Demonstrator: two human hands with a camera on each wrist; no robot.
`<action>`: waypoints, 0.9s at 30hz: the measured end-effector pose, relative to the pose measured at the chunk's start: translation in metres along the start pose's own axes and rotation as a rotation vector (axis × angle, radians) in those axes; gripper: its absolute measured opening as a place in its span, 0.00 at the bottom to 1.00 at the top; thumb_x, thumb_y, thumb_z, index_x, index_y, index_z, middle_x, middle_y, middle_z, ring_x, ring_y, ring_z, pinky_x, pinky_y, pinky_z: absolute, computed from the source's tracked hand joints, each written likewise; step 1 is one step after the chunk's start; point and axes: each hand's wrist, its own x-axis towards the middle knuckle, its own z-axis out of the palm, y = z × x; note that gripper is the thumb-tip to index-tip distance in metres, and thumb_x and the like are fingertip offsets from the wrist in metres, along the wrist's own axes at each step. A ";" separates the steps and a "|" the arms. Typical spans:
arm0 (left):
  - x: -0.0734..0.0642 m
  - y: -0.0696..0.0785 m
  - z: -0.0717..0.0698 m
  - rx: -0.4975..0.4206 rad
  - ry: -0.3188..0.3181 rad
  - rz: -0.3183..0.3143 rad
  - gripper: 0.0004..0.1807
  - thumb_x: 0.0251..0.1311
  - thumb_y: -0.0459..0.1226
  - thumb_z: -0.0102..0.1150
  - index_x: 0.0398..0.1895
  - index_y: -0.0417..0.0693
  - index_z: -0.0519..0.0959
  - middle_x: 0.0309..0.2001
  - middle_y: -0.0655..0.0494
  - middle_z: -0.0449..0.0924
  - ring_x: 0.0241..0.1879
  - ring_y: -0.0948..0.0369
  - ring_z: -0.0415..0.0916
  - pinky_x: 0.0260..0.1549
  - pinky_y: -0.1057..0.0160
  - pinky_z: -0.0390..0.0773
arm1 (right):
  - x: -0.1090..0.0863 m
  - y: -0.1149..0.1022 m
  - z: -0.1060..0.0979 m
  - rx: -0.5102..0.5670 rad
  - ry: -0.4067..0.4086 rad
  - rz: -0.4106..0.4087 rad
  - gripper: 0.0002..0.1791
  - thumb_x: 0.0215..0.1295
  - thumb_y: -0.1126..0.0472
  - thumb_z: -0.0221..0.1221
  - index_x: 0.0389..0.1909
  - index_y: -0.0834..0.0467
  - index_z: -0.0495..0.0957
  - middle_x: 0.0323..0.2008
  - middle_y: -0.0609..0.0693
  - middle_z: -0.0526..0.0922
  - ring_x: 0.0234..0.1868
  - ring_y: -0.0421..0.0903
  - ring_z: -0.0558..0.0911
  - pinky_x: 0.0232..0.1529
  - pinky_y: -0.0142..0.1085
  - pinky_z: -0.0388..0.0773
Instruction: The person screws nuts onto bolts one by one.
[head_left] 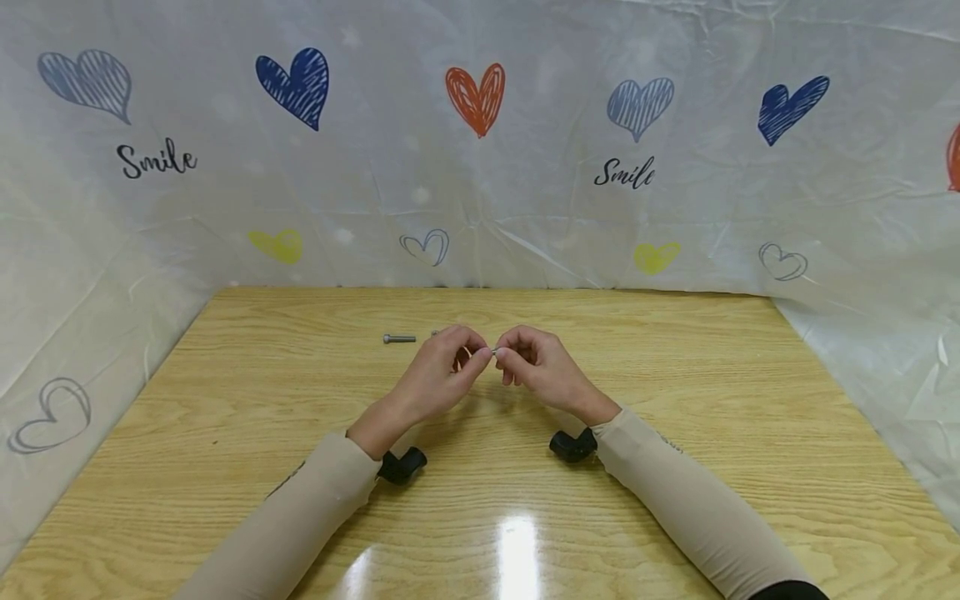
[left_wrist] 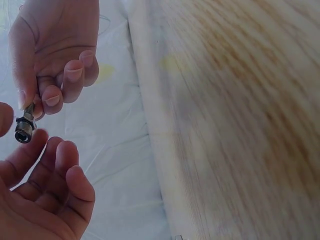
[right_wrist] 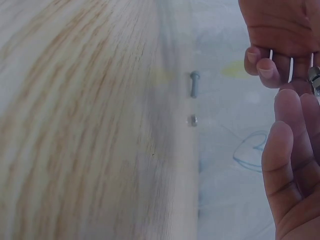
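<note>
Above the far half of the wooden table [head_left: 487, 467], my left hand [head_left: 438, 367] and right hand [head_left: 543, 367] meet fingertip to fingertip around a small metal bolt [head_left: 494, 351]. The left wrist view shows the bolt [left_wrist: 23, 131] with its hex-socket head toward the camera and a dark ring round its shank. The right thumb and finger pinch the threaded part, while the left thumb and fingertips hold it by the head. In the right wrist view the bolt [right_wrist: 315, 80] is partly cut off by the frame edge.
A second bolt [head_left: 399, 339] lies on the table left of my hands, and beside it a small nut [head_left: 435, 332] partly hidden behind the left hand. Black curved pieces [head_left: 402, 466] sit at both wrists. A white sheet printed with hearts [head_left: 525, 192] hangs behind the table.
</note>
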 end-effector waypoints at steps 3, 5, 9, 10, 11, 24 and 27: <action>0.000 0.000 0.000 -0.011 0.007 0.006 0.11 0.69 0.45 0.53 0.43 0.47 0.75 0.36 0.58 0.74 0.29 0.61 0.69 0.28 0.62 0.72 | 0.000 0.000 0.000 0.008 0.002 -0.002 0.10 0.72 0.55 0.53 0.41 0.59 0.76 0.28 0.58 0.78 0.29 0.63 0.77 0.29 0.51 0.74; 0.000 0.000 0.000 -0.007 0.014 0.016 0.12 0.66 0.44 0.57 0.44 0.47 0.74 0.36 0.57 0.74 0.28 0.62 0.70 0.27 0.63 0.73 | 0.000 0.000 0.001 0.007 0.003 -0.006 0.09 0.72 0.56 0.53 0.41 0.58 0.76 0.28 0.58 0.78 0.29 0.63 0.77 0.29 0.50 0.75; 0.001 0.000 0.000 0.010 0.023 0.057 0.13 0.61 0.38 0.63 0.44 0.45 0.72 0.36 0.56 0.73 0.29 0.64 0.70 0.26 0.64 0.72 | 0.000 0.000 0.001 0.001 0.003 -0.015 0.09 0.72 0.56 0.53 0.41 0.58 0.75 0.27 0.56 0.78 0.28 0.63 0.78 0.29 0.48 0.75; 0.001 0.000 0.000 0.013 0.024 0.068 0.13 0.61 0.37 0.64 0.43 0.45 0.72 0.36 0.56 0.73 0.29 0.64 0.70 0.27 0.64 0.72 | 0.000 0.000 0.001 -0.001 0.003 -0.019 0.09 0.72 0.56 0.53 0.41 0.58 0.75 0.27 0.56 0.78 0.28 0.63 0.78 0.29 0.48 0.75; 0.001 0.000 -0.001 0.017 0.026 0.079 0.12 0.60 0.35 0.64 0.43 0.45 0.72 0.36 0.56 0.73 0.29 0.64 0.70 0.27 0.64 0.72 | 0.000 0.000 0.001 -0.002 0.002 -0.022 0.10 0.72 0.56 0.53 0.41 0.58 0.75 0.27 0.56 0.78 0.28 0.63 0.78 0.29 0.48 0.76; 0.001 0.001 0.000 0.039 0.024 0.089 0.07 0.63 0.34 0.60 0.40 0.47 0.72 0.36 0.57 0.72 0.30 0.64 0.70 0.28 0.64 0.72 | 0.000 0.001 0.001 -0.003 0.004 -0.017 0.10 0.72 0.55 0.53 0.41 0.58 0.75 0.28 0.57 0.78 0.28 0.64 0.78 0.29 0.49 0.75; 0.001 0.001 0.000 0.035 0.013 0.072 0.05 0.65 0.36 0.58 0.40 0.47 0.73 0.36 0.57 0.73 0.30 0.63 0.69 0.28 0.64 0.72 | 0.000 0.000 0.001 -0.009 0.006 -0.013 0.10 0.72 0.55 0.53 0.40 0.58 0.75 0.28 0.59 0.78 0.28 0.63 0.78 0.29 0.47 0.75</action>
